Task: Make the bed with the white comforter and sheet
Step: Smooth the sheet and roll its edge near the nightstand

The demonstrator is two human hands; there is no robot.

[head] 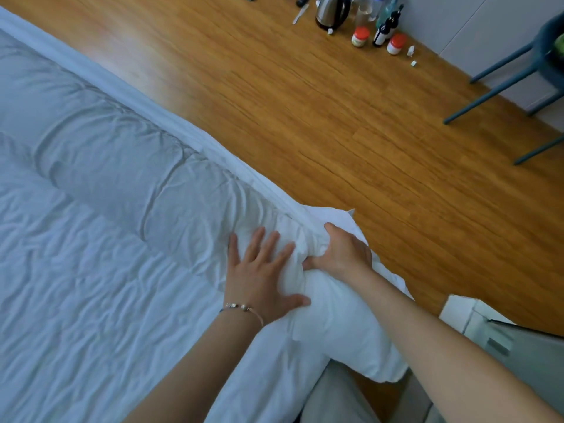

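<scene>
Comforter (106, 209) lies lengthwise along the bed edge. Left hand (262, 276) pressed flat, fingers spread; right hand (343, 250) grips its bunched corner.

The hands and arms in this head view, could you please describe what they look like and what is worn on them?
Both forearms are bare, with no sleeves or gloves in view. The left hand has a thin cord bracelet at the wrist, pale with a bluish stretch and a few small silvery beads. The right hand wears nothing at the wrist, and no rings show on the visible fingers of either hand.
</scene>
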